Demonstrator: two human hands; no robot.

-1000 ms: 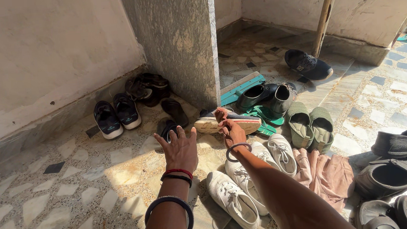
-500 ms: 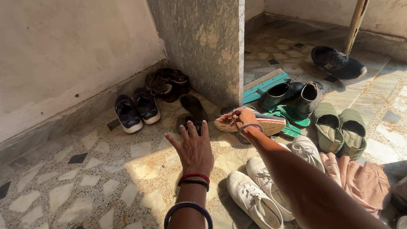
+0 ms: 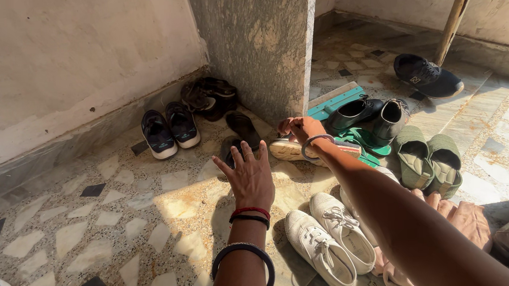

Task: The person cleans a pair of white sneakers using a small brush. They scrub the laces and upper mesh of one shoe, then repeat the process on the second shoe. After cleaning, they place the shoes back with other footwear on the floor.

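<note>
My right hand point(image 3: 300, 129) reaches forward and is closed on the top of a dark sneaker with a tan sole point(image 3: 287, 150). The sneaker lies on the floor just in front of the stone pillar point(image 3: 255, 44). My left hand point(image 3: 249, 173) hovers palm-down with its fingers spread, holding nothing. It is just short of a pair of black slippers point(image 3: 241, 129). Both wrists carry bangles.
Navy sneakers point(image 3: 169, 129) and brown sandals point(image 3: 208, 96) sit by the wall. Black leather shoes point(image 3: 369, 116), green flip-flops point(image 3: 363, 141), olive slip-ons point(image 3: 426, 160) and a teal board point(image 3: 333, 101) crowd the right. White sneakers point(image 3: 329, 243) and pink cloth point(image 3: 461, 219) lie below my right arm.
My right hand has kept hold of the tan-soled sneaker, which now lies flatter and lower on the floor. The left hand stays spread in much the same place.
</note>
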